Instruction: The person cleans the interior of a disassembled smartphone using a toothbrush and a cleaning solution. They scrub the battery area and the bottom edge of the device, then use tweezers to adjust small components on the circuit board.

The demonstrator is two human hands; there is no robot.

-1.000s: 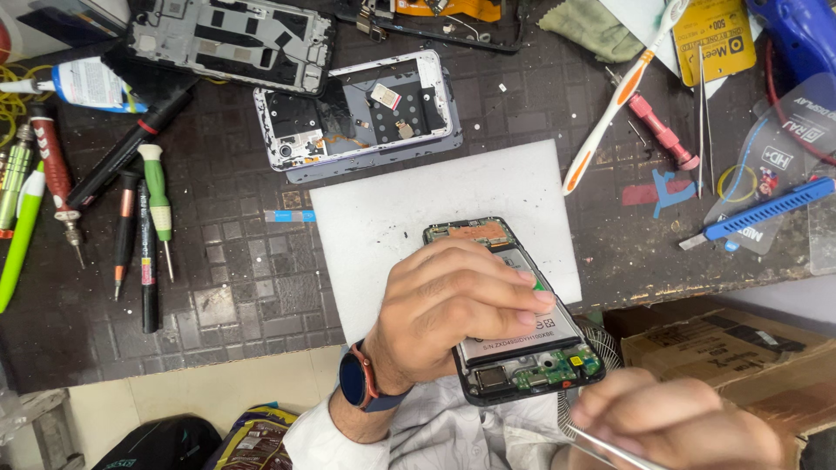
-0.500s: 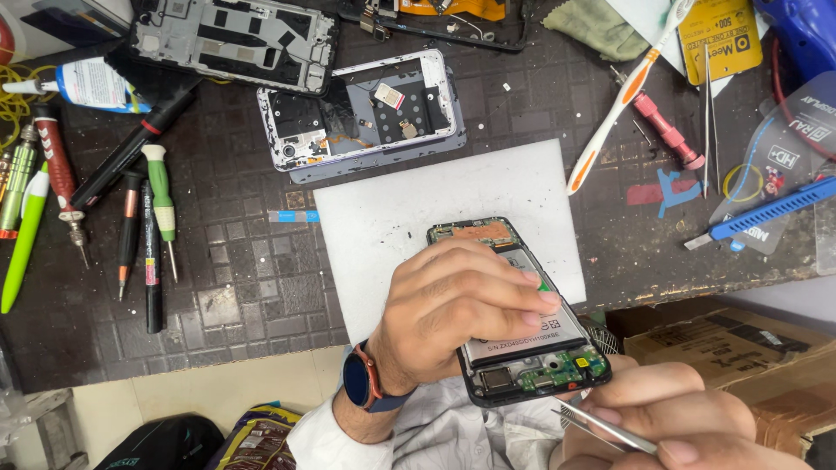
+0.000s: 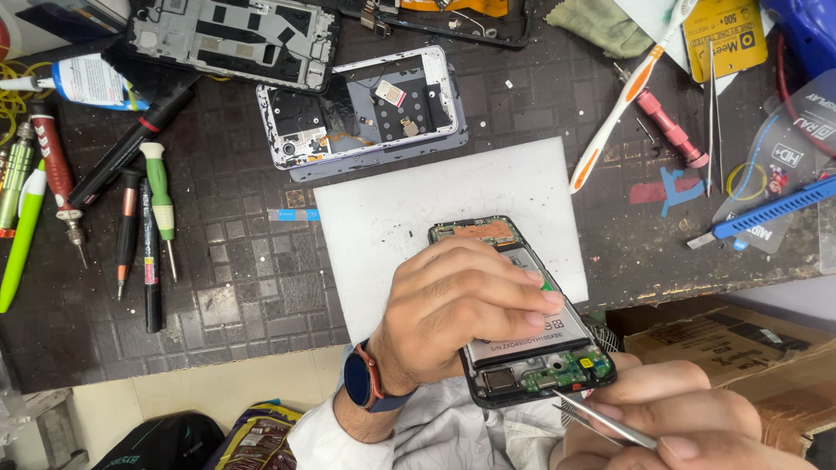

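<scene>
Opened phone [image 3: 522, 339] is held at the near edge of the white mat [image 3: 409, 209], gripped by left hand [image 3: 461, 318], fingers curled over battery. Tweezers [image 3: 601, 419] pinched in right hand [image 3: 688, 418], tips w/ the phone's bottom board. Risk: a slip could scratch the board or puncture the battery.

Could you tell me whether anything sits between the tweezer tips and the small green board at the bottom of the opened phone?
Nothing visible does. The right hand holds the tweezers with their tips just below the green board, an open gap between them. The left hand lies higher up, across the phone, clear of that end.
</scene>
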